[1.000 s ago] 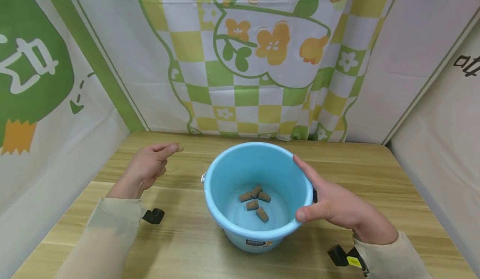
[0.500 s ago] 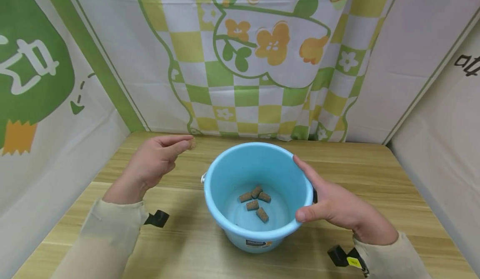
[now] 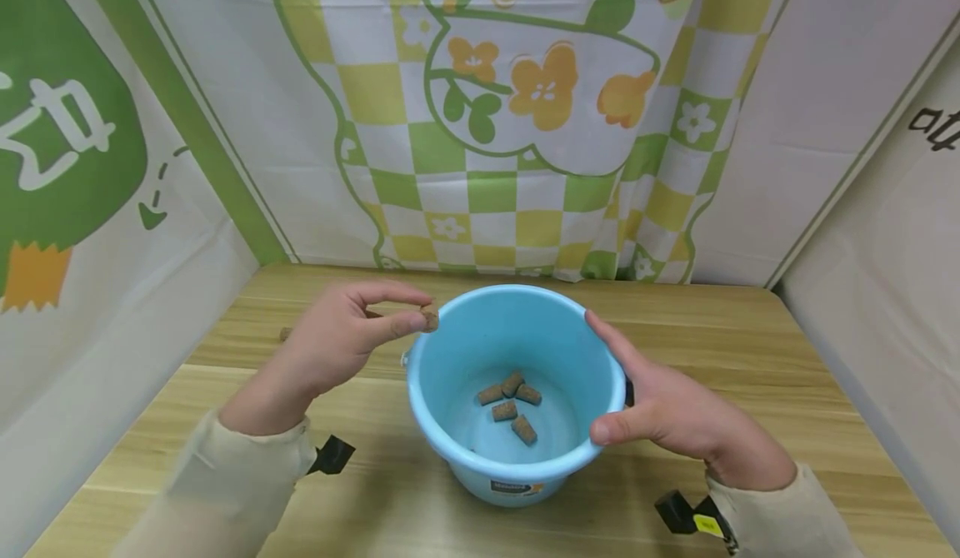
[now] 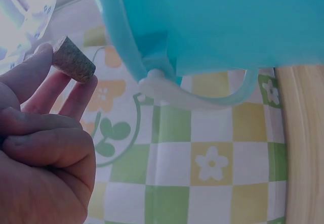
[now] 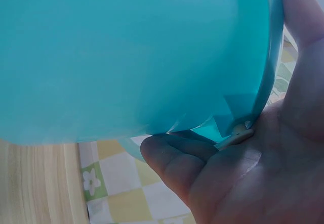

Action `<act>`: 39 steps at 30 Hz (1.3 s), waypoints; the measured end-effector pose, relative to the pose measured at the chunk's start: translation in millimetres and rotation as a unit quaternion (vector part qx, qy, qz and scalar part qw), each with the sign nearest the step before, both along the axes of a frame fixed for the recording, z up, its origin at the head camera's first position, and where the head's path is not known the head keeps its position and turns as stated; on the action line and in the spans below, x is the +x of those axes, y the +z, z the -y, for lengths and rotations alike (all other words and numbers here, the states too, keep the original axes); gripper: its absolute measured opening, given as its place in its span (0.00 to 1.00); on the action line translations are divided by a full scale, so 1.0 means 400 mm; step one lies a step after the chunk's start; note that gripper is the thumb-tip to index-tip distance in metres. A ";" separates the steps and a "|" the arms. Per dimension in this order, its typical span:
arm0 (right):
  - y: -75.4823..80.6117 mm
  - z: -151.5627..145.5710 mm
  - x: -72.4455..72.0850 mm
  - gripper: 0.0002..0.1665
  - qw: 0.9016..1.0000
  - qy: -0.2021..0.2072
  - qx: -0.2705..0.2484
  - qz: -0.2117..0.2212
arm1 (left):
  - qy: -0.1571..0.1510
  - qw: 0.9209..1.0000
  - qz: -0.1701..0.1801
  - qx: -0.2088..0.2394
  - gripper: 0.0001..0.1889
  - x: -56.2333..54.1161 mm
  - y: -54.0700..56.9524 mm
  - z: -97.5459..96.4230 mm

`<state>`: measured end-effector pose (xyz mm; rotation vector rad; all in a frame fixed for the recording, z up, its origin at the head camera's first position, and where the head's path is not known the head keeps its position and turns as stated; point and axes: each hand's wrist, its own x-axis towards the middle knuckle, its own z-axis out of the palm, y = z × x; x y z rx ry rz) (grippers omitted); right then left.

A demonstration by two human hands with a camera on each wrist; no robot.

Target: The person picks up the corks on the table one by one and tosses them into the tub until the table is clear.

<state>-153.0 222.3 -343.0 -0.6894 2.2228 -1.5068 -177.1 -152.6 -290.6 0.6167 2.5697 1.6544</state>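
Note:
My left hand pinches a cork between thumb and fingers, right at the left rim of a light blue bucket. In the left wrist view the cork is a tapered, speckled stopper, held up beside the bucket's rim and white handle. Several brown corks lie on the bucket's floor. At the bucket's right side my right hand grips the rim, thumb on top. The right wrist view shows its fingers curled against the outer wall.
A further cork lies on the wooden table, partly behind the left hand. A checkered, flowered curtain hangs along the table's back edge, with white printed cloth walls at both sides.
My left hand has moved right with the cork, from over the table's left part to the bucket's rim. A cork behind it has come into view. The right hand and bucket stay put.

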 end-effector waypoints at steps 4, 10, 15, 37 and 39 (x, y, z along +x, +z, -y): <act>-0.001 0.000 0.000 0.72 1.000 0.000 -0.005 0.000 | -0.013 1.000 0.005 0.000 0.15 0.008 -0.001 -0.019; 0.002 0.000 0.001 0.72 1.000 -0.004 -0.001 0.002 | -0.025 1.000 0.014 -0.014 0.14 0.019 0.001 -0.043; 0.001 0.000 0.002 0.72 1.000 -0.003 -0.004 0.007 | -0.034 0.999 0.001 -0.031 0.14 0.027 0.006 -0.057; 0.004 0.002 0.001 0.72 1.000 -0.002 -0.001 0.006 | -0.047 0.999 0.017 -0.012 0.22 0.021 0.002 -0.069; 0.004 0.002 0.001 0.72 1.000 -0.001 -0.003 0.008 | -0.048 0.998 0.031 0.003 0.24 0.020 0.000 -0.064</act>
